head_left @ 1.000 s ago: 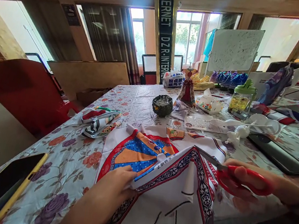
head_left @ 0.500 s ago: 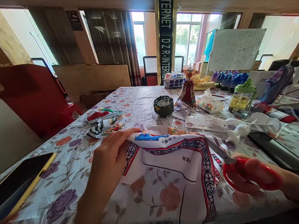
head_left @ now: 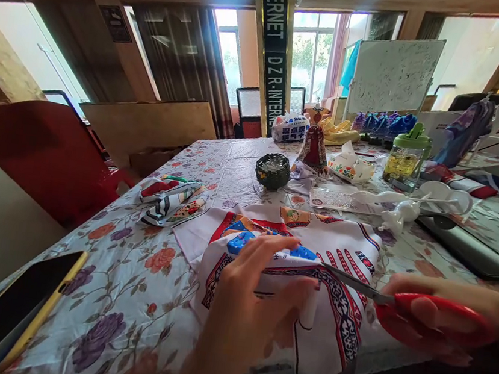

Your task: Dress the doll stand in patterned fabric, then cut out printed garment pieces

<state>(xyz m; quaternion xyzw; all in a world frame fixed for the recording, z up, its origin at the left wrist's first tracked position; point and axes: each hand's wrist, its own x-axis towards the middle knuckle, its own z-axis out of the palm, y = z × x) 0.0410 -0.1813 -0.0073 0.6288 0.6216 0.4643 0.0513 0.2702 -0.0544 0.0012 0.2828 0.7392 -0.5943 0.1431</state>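
A white printed cloth with red, blue and black patterned bands lies before me on the table, partly rumpled. Over its middle is my left hand, thumb and fingers apart; they look close to the raised fold, though contact is hard to make out. My right hand grips red-handled scissors through the handle loops. Their blades point left and reach the cloth near its patterned band. Scraps of printed cloth lie beyond my left hand.
A yellow-edged phone lies at the left edge, and a black phone at the right. Behind the cloth stand a dark woven basket, a doll in a red dress and a green-lidded jar.
My left hand has moved right from the cloth's left side to above its middle, fingers opened. The cloth lies flatter and wider. The scissors' blades now reach farther left over it.
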